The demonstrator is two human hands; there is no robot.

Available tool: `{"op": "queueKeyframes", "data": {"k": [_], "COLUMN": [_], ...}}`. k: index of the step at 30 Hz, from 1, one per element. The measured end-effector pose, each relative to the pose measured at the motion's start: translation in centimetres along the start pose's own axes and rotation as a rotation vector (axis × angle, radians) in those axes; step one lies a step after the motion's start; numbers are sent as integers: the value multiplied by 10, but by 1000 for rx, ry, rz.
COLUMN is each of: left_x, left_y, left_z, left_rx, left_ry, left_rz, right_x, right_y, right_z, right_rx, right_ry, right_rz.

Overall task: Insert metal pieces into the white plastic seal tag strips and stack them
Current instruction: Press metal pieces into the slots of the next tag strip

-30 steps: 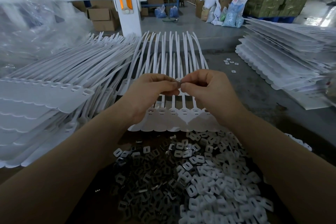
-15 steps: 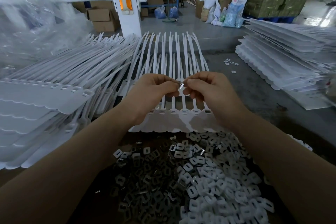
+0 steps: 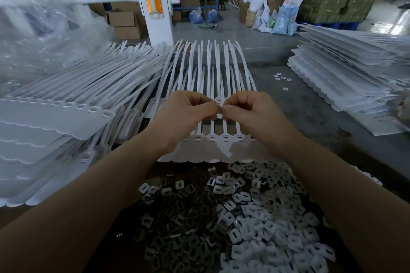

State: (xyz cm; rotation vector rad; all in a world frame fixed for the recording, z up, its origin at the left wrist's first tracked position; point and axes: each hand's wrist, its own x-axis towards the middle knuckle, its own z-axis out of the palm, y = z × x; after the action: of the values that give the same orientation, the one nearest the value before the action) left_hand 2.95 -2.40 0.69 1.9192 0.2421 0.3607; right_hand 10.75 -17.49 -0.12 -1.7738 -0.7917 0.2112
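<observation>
- The small piece (image 3: 219,110) sits pinched between the fingertips of both hands, held above the white seal tag strip (image 3: 218,139) lying on the table; whether it is metal or plastic cannot be told.
- The left hand (image 3: 188,111) and right hand (image 3: 248,111) now meet at the fingertips, closing the slight gap seen half a second ago, so the piece looks nearly hidden; likely it is being readied for a slot.
- Compared with a second ago, both hands hold almost the same place.
- Nearer lies the pile of metal pieces (image 3: 177,224) beside white plastic caps (image 3: 266,217); stacked strips (image 3: 55,122) lie left.
</observation>
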Motion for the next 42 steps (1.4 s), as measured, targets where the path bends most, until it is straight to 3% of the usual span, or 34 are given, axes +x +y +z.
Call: {"op": "queueKeyframes", "data": {"k": [4,9,12,33,42], "left_x": [-2,-9,-12,-16,-14], "left_y": [-2,-10,-16,-29,-27], "left_z": [5,14,20,31,34], "left_rx": [192,757,894,1078,1085], "left_ry": [-81,-439,-495,-458,-450], "left_rz": [31,205,253,249,190], "right_x": [4,6,7,11,8], "right_y": [4,10,12,14,17], "right_z": [-1,-8,-11,-42,-63], "right_rx": [4,-6,-75,-234,-157], "right_ry": [90,195,183,-45,-160], "right_rz": [39,120,179,435,593]}}
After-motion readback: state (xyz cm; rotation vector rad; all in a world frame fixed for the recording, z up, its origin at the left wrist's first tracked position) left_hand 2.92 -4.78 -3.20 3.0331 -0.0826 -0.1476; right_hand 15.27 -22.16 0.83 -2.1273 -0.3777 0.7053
